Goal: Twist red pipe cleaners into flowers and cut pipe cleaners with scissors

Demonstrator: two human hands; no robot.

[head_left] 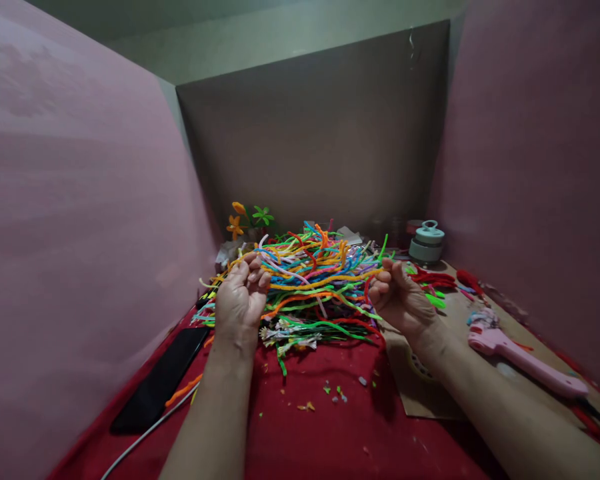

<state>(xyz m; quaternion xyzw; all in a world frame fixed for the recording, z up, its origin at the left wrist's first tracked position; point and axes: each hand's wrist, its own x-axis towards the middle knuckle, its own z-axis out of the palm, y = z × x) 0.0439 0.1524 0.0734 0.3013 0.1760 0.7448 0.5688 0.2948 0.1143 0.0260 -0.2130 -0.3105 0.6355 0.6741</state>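
A yellow-orange pipe cleaner spans the gap between my hands, roughly level and slightly wavy. My left hand is closed with its fingers curled at the left end. At the right end, the fingertips of my right hand pinch together on it. Just behind and below lies a big heap of pipe cleaners in many colours. A bundle of thin stems with whitish tips rests at the heap's front edge. My fingers partly hide both ends of the held piece.
A black phone and a white cable lie left on the red cloth. At right, a pink glue gun rests on a board. Behind stand a mint-green lidded jar and orange flowers. Scraps dot the cloth.
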